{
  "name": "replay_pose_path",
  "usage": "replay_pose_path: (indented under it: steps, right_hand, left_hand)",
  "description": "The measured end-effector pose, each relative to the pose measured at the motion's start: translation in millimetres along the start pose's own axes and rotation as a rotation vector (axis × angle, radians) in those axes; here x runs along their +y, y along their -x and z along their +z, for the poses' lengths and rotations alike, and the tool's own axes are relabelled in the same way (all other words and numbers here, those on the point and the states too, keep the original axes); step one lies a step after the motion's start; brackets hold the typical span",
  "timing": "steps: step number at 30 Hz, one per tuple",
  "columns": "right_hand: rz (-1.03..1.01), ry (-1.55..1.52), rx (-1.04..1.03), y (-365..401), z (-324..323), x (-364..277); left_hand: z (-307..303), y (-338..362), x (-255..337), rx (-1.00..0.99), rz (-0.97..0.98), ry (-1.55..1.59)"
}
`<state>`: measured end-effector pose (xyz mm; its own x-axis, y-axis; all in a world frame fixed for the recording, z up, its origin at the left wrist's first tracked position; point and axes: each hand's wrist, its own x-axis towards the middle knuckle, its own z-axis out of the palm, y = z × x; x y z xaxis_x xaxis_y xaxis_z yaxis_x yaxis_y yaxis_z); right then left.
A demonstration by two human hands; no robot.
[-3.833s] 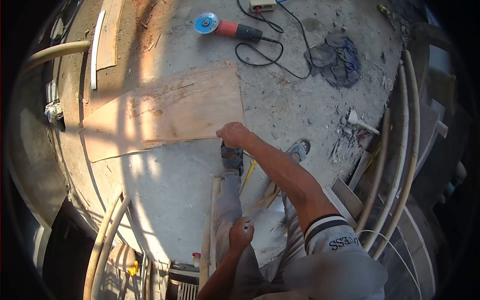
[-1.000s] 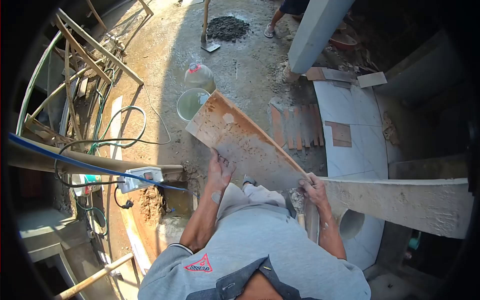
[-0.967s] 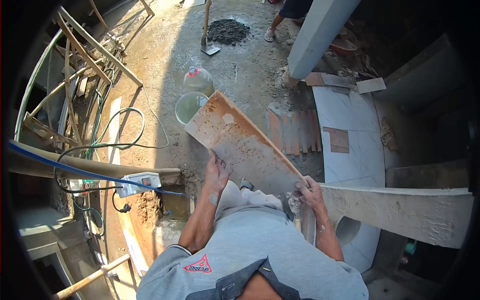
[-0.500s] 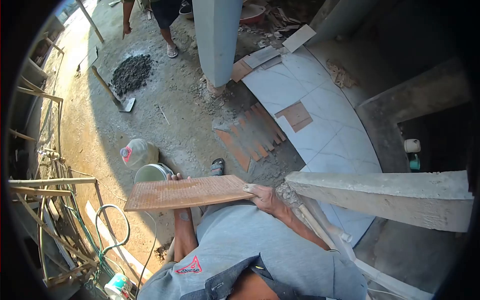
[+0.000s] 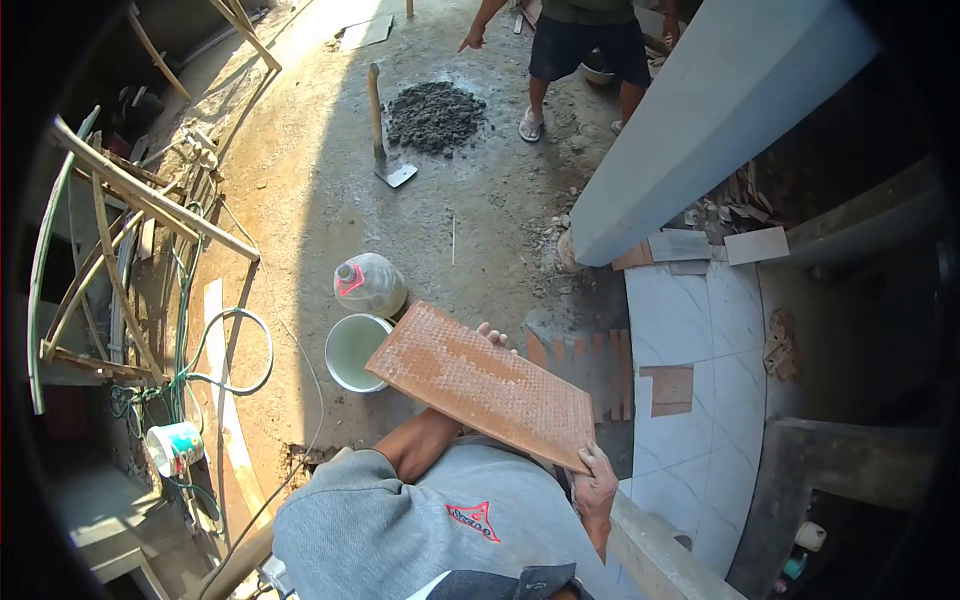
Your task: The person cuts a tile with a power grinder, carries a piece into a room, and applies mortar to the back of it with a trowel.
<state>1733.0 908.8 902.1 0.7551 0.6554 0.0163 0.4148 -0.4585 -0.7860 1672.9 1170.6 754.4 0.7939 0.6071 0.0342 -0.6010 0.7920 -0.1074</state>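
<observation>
A rectangular tile, its reddish-brown, grid-textured back facing up, is held slantwise in front of my chest. My left hand supports it from below; the fingertips show past the far edge, while the palm is hidden under the tile. At the near right corner, my right hand is closed on the edge with the thumb on top. A white bucket with pale liquid stands just left of the tile. Behind that bucket is a large clear plastic jug with a pink label.
White marble-patterned tiles cover the floor at right, near mortar with reddish strips. A blue-grey pillar rises there. Farther off are a dark mortar heap, a hoe and a person pointing. Bamboo poles and a hose lie left.
My view has swung left, so the floor and pillar appear shifted right. The tile has tilted, its right end now lower in view. Both hands still hold it.
</observation>
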Motion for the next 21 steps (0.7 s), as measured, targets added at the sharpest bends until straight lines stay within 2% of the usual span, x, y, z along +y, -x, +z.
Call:
replay_pose_path:
  steps: [5,8,10,11,13,15,16,18,20,21]
  right_hand:
    - [-0.072,0.018,-0.092,-33.0,-6.3,2.9]
    - [-0.193,-0.023,-0.124,-53.7,-6.9,10.5]
    - [-0.261,-0.005,-0.150,-65.7,-9.3,14.2]
    - [-0.312,0.010,-0.158,-75.5,-9.6,13.6]
    - [-0.364,-0.011,-0.116,-94.0,-16.1,2.1]
    - [-0.499,0.059,-0.188,-107.2,-21.5,0.3]
    - [-0.527,0.069,-0.184,-113.1,-23.2,-2.8]
    - [-0.570,0.099,-0.170,-123.7,-24.2,-4.7]
    - [-0.604,0.120,-0.174,-131.0,-22.5,-11.4]
    - [-0.634,0.119,-0.168,-134.0,-21.4,-18.8]
  left_hand:
    - [-7.4,13.6,11.5,0.066,0.048,0.006]
    - [-26.6,24.5,21.3,-0.083,0.092,-0.030]
    - [-31.6,36.9,31.9,0.059,0.034,0.186]
    - [-31.9,36.6,31.6,0.027,0.026,0.183]
    - [-28.6,28.3,28.6,-0.264,0.048,0.136]
    - [-15.5,25.7,28.4,-0.288,0.046,0.041]
    - [-29.5,29.9,32.9,-0.311,0.024,0.043]
    - [-77.1,41.4,47.8,0.049,-0.028,1.273]
    - [-125.5,46.5,62.4,0.064,-0.065,1.330]
    - [-122.7,43.0,65.5,0.083,-0.091,1.389]
